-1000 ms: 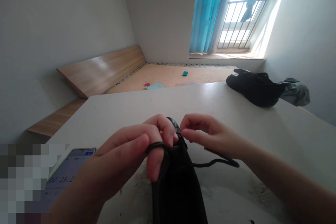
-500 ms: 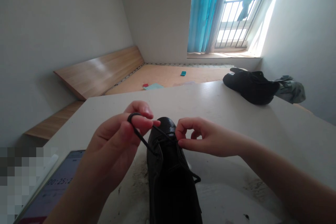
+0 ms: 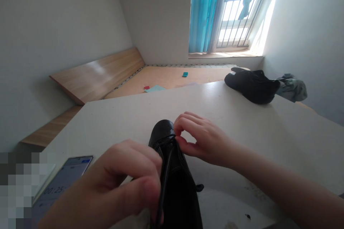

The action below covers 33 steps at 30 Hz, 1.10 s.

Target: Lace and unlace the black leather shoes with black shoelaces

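Note:
A black shoe stands on the white table with its toe pointing away from me. My left hand is closed on a dark shoelace, which runs taut from the lacing near the toe toward me, over the shoe's left side. At the right side of the toe, my right hand has thumb and forefinger pinched together against the edge of the lacing. Whatever lies between those fingertips is too small to make out. A loop of lace sticks out on the shoe's right side.
On the white table, a phone showing a timer lies at the left. Another black shoe is at the far right edge, beside a crumpled greyish-green item. Beyond the table is a bed with small coloured pieces.
My left hand has come down and nearer, drawing the lace toward me; the lace loop around its finger no longer shows. My right hand remains by the toe. The view has shifted slightly.

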Available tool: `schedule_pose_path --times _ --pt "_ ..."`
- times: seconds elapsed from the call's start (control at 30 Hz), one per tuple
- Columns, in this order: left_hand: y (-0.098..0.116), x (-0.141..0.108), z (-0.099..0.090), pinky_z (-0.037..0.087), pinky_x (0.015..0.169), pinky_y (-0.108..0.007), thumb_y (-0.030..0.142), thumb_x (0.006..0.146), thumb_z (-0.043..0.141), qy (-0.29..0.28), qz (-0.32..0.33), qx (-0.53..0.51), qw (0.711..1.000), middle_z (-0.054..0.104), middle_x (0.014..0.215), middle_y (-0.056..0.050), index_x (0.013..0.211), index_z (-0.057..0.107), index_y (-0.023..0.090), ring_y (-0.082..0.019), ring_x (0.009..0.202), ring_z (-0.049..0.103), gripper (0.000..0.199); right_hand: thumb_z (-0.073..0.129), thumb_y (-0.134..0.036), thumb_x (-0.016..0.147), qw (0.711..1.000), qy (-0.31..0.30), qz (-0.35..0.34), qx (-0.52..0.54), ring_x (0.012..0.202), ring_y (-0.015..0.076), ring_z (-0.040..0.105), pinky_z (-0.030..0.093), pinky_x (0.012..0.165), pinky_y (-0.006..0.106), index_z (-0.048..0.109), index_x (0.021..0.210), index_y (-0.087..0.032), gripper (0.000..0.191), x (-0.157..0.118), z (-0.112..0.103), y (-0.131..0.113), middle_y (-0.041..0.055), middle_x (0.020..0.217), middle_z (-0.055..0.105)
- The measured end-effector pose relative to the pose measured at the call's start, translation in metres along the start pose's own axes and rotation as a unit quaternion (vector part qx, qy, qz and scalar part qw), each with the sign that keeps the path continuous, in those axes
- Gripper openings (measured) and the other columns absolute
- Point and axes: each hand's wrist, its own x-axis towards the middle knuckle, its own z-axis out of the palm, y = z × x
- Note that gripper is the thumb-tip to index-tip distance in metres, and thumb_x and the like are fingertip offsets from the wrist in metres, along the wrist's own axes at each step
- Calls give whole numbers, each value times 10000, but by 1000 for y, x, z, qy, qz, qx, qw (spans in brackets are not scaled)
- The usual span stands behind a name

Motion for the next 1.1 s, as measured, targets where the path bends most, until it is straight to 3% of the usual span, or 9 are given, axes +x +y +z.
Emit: schedule_pose_path --times 0.03,0.1,0.17,0.23,0.37,0.47,0.73,0.97,1.1 --pt "-1 4 1 411 509 -275 474 923 536 -13 11 38 999 567 496 -20 546 671 215 -138 484 516 477 523 -117 842 998 1 32 51 746 126 475 404 673 265 478 809 -184 87 0 2 -1 8 798 554" --pt "-5 14 4 387 522 -263 402 958 467 51 6 117 992 551 525 -3 553 619 201 -132 509 498 476 538 -141 836 978 8 111 176 668 101 456 396 619 245 476 798 -188 86 0 5 -4 -20 748 525" --pt "-11 23 5 368 536 -265 387 939 462 120 -37 201 971 548 564 11 627 606 203 -144 546 487 389 538 -171 848 940 15 163 299 645 90 469 394 593 236 486 816 -186 63 1 8 -6 -28 738 521" --pt "-17 28 5 352 559 -275 375 906 478 127 -83 287 946 578 631 13 732 615 211 -166 605 502 276 547 -187 854 913 17 175 369 682 96 500 411 614 242 499 870 -182 51 1 8 -7 -17 777 541" --pt "-22 29 6 343 620 -301 325 831 512 83 -123 386 910 596 729 3 733 566 215 -199 699 517 157 613 -220 833 961 -32 152 231 899 162 503 423 796 321 573 886 -185 75 1 1 -7 27 909 561" --pt "-23 27 6 345 638 -308 321 829 496 63 -142 367 917 574 745 3 718 538 215 -201 715 512 159 607 -269 861 961 -81 134 228 952 176 477 384 886 351 591 775 -177 127 1 -3 -5 30 916 523" --pt "-29 32 6 383 702 -297 374 897 448 57 -140 188 970 527 782 12 721 516 207 -186 774 510 252 652 -346 848 827 -83 218 511 854 130 446 362 789 282 555 731 -166 236 1 5 5 10 911 461" --pt "-31 32 7 364 705 -295 395 890 454 66 -175 129 974 508 745 24 734 519 210 -181 765 484 250 629 -377 868 701 11 222 677 855 150 520 447 830 297 507 631 -175 334 4 -9 9 15 828 484" --pt "-31 32 6 353 700 -298 389 879 447 65 -183 133 972 496 742 25 735 515 209 -180 759 473 240 654 -374 879 645 19 203 737 663 87 476 454 689 218 471 628 -166 374 7 -21 3 -22 720 425"
